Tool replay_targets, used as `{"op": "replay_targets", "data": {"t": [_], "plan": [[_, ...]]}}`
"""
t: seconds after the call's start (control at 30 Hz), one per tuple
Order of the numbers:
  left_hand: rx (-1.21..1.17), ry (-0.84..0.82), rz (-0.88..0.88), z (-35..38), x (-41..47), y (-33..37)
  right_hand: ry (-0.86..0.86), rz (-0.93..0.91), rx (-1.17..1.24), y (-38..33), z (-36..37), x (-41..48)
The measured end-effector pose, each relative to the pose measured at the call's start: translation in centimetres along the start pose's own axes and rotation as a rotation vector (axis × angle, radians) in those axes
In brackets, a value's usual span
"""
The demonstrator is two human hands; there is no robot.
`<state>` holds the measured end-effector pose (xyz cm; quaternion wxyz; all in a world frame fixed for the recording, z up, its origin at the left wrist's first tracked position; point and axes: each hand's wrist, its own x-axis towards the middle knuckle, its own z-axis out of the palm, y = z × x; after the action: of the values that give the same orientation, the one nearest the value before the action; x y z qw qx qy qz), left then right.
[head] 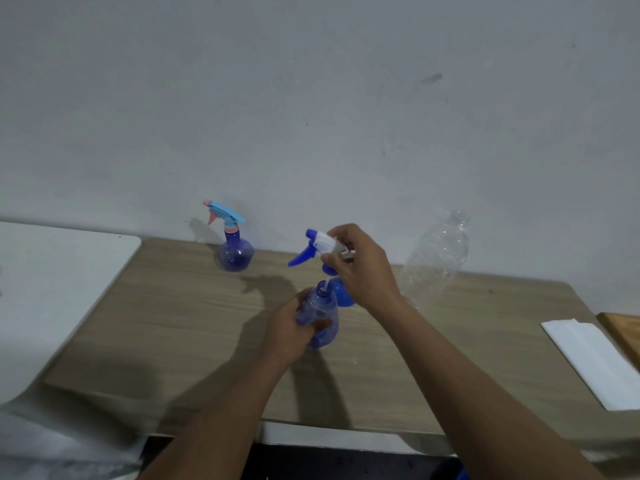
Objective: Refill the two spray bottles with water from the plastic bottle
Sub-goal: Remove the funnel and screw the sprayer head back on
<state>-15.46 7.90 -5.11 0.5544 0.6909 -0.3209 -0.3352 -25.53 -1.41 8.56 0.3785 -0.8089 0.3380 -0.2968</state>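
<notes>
My left hand [294, 327] grips a blue see-through spray bottle [322, 317] standing on the wooden table [173, 327]. Just above its open neck my right hand [360, 265] holds the blue and white spray head [313, 245], whose thin tube reaches down into the neck. A blue funnel [343, 294] lies behind the bottle, partly hidden by my right wrist. A second blue spray bottle [235, 252], with its light blue and pink head on, stands at the back left near the wall. The clear plastic bottle [438, 254] stands at the back right.
A white surface [52, 282] adjoins the table on the left. A folded white cloth or paper [595, 362] lies at the right, beside a wooden board [623, 334] at the frame's edge. The grey wall runs right behind the table.
</notes>
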Motion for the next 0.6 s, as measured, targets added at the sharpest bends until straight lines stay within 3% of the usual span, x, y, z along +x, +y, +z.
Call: {"op": "replay_targets", "data": {"t": [0.6], "plan": [[-0.017, 0.010, 0.008, 0.2, 0.0, -0.6, -0.164, -0.069, -0.127, 3.3, 1.2, -1.3]]}}
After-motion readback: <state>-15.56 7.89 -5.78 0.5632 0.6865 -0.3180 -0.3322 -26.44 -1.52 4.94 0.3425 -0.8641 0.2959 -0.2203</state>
